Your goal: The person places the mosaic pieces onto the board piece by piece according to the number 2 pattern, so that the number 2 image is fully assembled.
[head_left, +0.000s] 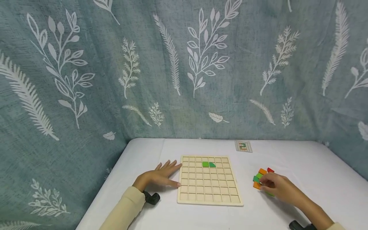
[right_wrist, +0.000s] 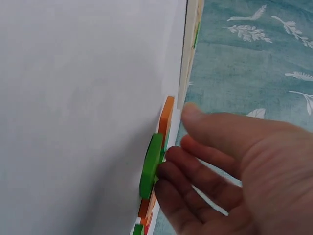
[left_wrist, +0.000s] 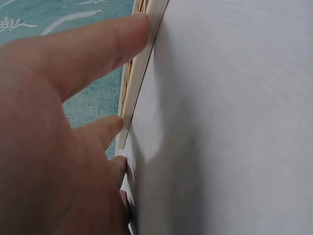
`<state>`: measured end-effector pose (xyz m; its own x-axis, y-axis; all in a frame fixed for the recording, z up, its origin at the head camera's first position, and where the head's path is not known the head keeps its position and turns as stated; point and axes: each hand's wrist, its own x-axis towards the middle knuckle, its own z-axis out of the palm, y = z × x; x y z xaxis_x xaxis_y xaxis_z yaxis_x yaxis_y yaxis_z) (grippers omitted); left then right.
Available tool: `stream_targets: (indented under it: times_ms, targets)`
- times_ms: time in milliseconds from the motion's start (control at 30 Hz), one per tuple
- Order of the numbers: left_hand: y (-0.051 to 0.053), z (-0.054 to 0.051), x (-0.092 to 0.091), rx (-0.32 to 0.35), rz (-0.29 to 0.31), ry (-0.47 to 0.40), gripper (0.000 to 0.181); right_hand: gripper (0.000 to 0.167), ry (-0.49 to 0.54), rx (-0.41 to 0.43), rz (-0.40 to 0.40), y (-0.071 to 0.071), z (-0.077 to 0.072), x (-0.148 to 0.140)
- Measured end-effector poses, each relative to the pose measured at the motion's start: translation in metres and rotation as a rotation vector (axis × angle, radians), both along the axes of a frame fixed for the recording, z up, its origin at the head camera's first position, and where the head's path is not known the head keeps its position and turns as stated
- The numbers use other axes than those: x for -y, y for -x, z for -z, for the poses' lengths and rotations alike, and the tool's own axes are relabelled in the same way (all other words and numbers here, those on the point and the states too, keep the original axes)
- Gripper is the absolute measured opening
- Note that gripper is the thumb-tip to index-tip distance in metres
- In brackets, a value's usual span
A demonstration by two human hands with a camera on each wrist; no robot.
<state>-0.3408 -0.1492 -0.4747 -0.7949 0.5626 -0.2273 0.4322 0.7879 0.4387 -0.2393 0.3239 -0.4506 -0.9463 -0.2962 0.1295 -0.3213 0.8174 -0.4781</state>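
The board has two green pieces side by side in its little boxes, near the far edge. The left hand, fingers spread, touches the board's left edge. Right of the board, across some white table, the right hand bends loosely over colored blocks, pinching none.

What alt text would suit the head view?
A person's left hand touches a pale grid board holding two green pieces; the right hand is over loose colored pieces on a white table. Leaf-patterned fabric hangs behind.
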Motion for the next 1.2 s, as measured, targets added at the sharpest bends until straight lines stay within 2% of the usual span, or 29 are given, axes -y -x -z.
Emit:
stream_targets:
  times_ms: [167, 400, 600, 967, 1200]
  targets:
    - [-0.006, -0.005, -0.003, 0.005, 0.023, -0.018, 0.097, 0.016, -0.044, -0.029, 0.012, 0.000, 0.005, 0.001]
    - [-0.008, 0.000, -0.002, 0.009, -0.005, -0.019, 0.097, 0.020, -0.109, -0.047, 0.008, 0.003, 0.008, 0.006]
    - [-0.009, -0.002, -0.002, 0.015, -0.001, -0.014, 0.096, 0.023, -0.113, -0.052, 0.029, 0.004, 0.009, 0.008]
    - [-0.009, -0.005, 0.001, -0.008, 0.006, -0.004, 0.095, 0.021, -0.095, -0.126, -0.009, 0.006, 0.015, 0.012]
    - [-0.005, -0.007, 0.000, -0.012, 0.010, 0.021, 0.094, 0.024, -0.117, -0.105, 0.024, 0.005, 0.015, 0.013]
